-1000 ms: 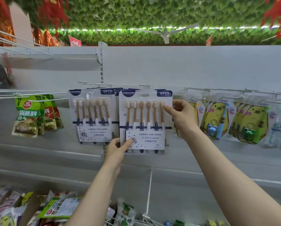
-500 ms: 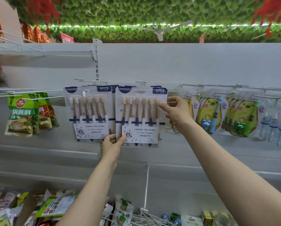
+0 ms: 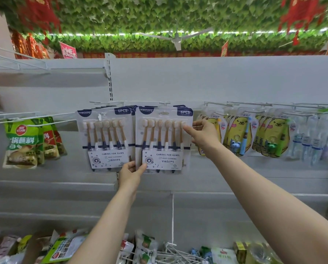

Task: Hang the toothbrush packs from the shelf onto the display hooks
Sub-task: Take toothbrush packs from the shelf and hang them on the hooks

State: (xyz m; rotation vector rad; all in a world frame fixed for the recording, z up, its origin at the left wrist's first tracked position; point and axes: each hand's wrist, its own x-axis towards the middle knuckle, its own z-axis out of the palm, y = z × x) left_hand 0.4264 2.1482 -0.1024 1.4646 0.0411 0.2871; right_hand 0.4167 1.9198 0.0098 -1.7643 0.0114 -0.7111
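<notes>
While the left hand point(image 3: 131, 173) pinches the bottom left corner of the front toothbrush pack point(image 3: 164, 141), the right hand point(image 3: 204, 135) holds its right edge, one finger on the front. The pack is right under a hook point(image 3: 164, 103) at the middle of the shelf wall point(image 3: 197, 80), just beside another stack point(image 3: 106, 139).

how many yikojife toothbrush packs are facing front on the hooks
2 facing front: left pack near the green sachets, right pack held by left hand and right hand. More hidden behind each.
</notes>
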